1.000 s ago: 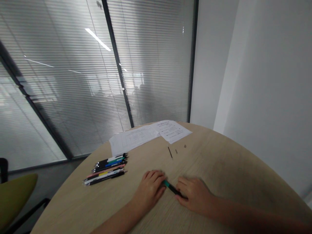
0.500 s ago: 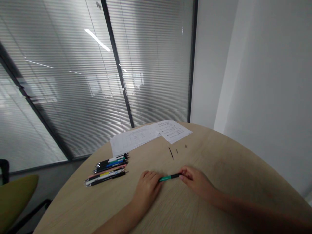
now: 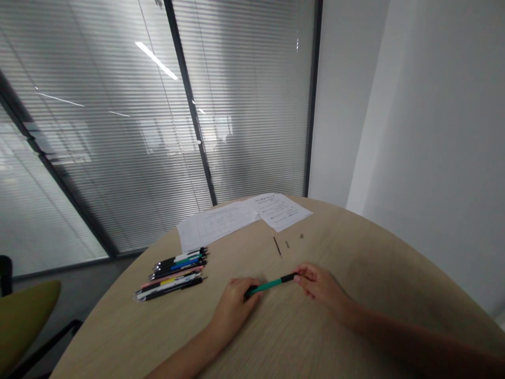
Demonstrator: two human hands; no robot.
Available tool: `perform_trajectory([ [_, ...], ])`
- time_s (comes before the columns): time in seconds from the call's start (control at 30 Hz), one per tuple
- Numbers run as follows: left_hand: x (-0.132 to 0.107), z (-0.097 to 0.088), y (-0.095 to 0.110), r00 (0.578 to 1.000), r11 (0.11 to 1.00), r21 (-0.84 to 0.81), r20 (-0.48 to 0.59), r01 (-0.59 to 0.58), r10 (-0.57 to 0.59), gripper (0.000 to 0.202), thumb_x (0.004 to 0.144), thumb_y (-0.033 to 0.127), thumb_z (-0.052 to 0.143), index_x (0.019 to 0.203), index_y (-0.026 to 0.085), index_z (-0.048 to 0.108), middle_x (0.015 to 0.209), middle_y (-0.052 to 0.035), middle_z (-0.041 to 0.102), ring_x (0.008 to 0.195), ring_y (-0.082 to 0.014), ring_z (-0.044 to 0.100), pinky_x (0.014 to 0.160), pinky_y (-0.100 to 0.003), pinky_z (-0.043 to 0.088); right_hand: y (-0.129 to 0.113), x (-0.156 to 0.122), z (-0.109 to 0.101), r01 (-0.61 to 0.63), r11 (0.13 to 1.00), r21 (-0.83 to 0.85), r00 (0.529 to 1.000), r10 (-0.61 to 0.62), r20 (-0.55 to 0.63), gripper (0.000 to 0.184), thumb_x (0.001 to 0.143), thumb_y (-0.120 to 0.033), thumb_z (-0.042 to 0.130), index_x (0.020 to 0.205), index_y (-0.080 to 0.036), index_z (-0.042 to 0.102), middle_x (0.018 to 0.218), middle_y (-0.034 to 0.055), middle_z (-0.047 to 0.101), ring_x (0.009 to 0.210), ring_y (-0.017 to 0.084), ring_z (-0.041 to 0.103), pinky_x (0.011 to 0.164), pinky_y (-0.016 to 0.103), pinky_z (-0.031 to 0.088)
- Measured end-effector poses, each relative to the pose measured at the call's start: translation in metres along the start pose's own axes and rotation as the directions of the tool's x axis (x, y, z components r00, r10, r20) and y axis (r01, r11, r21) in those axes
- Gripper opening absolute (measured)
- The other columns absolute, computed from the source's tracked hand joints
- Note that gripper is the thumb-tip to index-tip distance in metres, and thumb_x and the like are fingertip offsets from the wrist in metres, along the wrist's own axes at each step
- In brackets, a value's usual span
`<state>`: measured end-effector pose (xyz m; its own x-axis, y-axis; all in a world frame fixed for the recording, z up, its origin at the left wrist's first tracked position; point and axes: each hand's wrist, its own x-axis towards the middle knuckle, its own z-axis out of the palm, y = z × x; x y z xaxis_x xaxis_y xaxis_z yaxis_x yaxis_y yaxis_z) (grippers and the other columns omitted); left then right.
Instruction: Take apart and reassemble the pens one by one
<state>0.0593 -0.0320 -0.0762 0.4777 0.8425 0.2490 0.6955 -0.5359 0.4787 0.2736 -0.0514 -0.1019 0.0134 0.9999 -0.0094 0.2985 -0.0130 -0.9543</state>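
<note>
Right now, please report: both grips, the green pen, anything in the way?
Left grip: holding one end of green pen. Right grip: pinching the opposite end. Beyond, not blocking: thin dark rod, two small pieces.

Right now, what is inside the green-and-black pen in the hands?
Only the outside of the pen shows, green between black parts, held by the left hand and right hand. Any contents are covered.

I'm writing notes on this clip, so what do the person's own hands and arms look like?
The left hand and right hand are ungloved, with no ring or watch visible. The left forearm shows no sleeve; the right forearm darkens toward the picture's edge, too dim to tell.
</note>
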Motion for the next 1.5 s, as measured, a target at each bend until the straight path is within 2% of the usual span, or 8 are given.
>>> perform_trajectory([
  [0.13,0.001,-0.002,0.003,0.998,0.998,-0.026,0.034,0.056,-0.055,0.019,0.072,0.025,0.048,0.083,0.020,0.063,0.082,-0.0021,0.066,0.078,-0.0178,0.056,0.075,-0.027,0.041,0.000,0.003,-0.003,-0.015,0.998,0.058,0.998,0.018,-0.054,0.013,0.070,-0.027,0.049,0.079,-0.018,0.053,0.051,-0.0045,0.044,0.042,0.008,0.040,0.039,0.018,0.032],
  [0.3,0.002,0.001,-0.001,0.995,0.992,-0.088,0.050,0.089,-0.085,0.021,0.074,0.028,0.046,0.083,0.020,0.062,0.081,-0.0015,0.065,0.078,-0.0170,0.056,0.073,-0.025,0.041,0.006,0.014,-0.016,0.054,0.998,0.014,0.994,-0.052,-0.095,0.019,0.072,-0.034,0.047,0.079,-0.018,0.054,0.048,-0.0041,0.044,0.042,0.009,0.042,0.040,0.020,0.034],
  [0.47,0.005,0.004,-0.004,0.988,0.965,-0.216,0.062,0.151,-0.141,0.023,0.075,0.030,0.043,0.082,0.016,0.060,0.070,-0.0004,0.062,0.066,-0.0151,0.055,0.059,-0.022,0.041,-0.002,0.042,-0.040,0.141,0.970,-0.197,0.971,-0.175,-0.166,0.024,0.075,-0.037,0.045,0.082,-0.017,0.056,0.055,-0.0006,0.051,0.046,0.010,0.046,0.043,0.021,0.035],
  [0.63,0.003,-0.001,0.006,0.993,0.975,-0.200,0.090,0.092,-0.075,0.020,0.073,0.025,0.045,0.080,0.016,0.061,0.074,-0.0013,0.063,0.068,-0.0146,0.055,0.063,-0.022,0.041,-0.033,0.075,-0.038,0.374,0.690,-0.620,0.898,-0.436,0.056,0.014,0.072,-0.027,0.054,0.077,-0.017,0.062,0.075,0.0026,0.057,0.066,0.013,0.051,0.061,0.023,0.039],
  [0.73,-0.001,-0.001,0.009,0.996,0.991,-0.129,0.093,0.017,-0.005,0.019,0.073,0.024,0.047,0.082,0.017,0.062,0.079,-0.0024,0.064,0.075,-0.0156,0.055,0.070,-0.023,0.040,-0.047,0.092,-0.020,0.394,0.529,-0.752,0.897,-0.399,0.190,0.014,0.073,-0.026,0.055,0.079,-0.017,0.064,0.081,0.0040,0.057,0.072,0.014,0.052,0.063,0.022,0.038],
  [0.83,-0.003,0.001,0.008,0.994,0.997,-0.080,0.100,-0.023,0.031,0.018,0.073,0.025,0.048,0.084,0.018,0.062,0.081,-0.0021,0.064,0.079,-0.0161,0.055,0.074,-0.025,0.040,-0.053,0.103,-0.004,0.412,0.467,-0.782,0.890,-0.391,0.236,0.014,0.073,-0.027,0.056,0.081,-0.019,0.064,0.086,0.0037,0.057,0.076,0.015,0.053,0.063,0.022,0.037],
  [1.1,-0.003,0.004,0.007,0.988,0.998,-0.053,0.147,-0.037,0.045,0.019,0.075,0.024,0.048,0.088,0.019,0.061,0.086,-0.0016,0.065,0.081,-0.0158,0.055,0.076,-0.025,0.039,-0.045,0.120,0.004,0.419,0.438,-0.795,0.892,-0.363,0.270,0.014,0.070,-0.025,0.057,0.081,-0.021,0.064,0.088,0.0034,0.058,0.077,0.016,0.054,0.059,0.022,0.035],
  [1.5,-0.001,0.005,0.004,0.981,0.997,-0.056,0.182,-0.052,0.061,0.019,0.074,0.024,0.048,0.087,0.019,0.061,0.081,-0.0004,0.064,0.075,-0.0140,0.056,0.068,-0.021,0.040,-0.030,0.146,0.004,0.405,0.606,-0.685,0.914,-0.287,0.286,0.019,0.065,-0.020,0.059,0.081,-0.013,0.066,0.073,0.0033,0.065,0.065,0.013,0.057,0.056,0.018,0.040],
])
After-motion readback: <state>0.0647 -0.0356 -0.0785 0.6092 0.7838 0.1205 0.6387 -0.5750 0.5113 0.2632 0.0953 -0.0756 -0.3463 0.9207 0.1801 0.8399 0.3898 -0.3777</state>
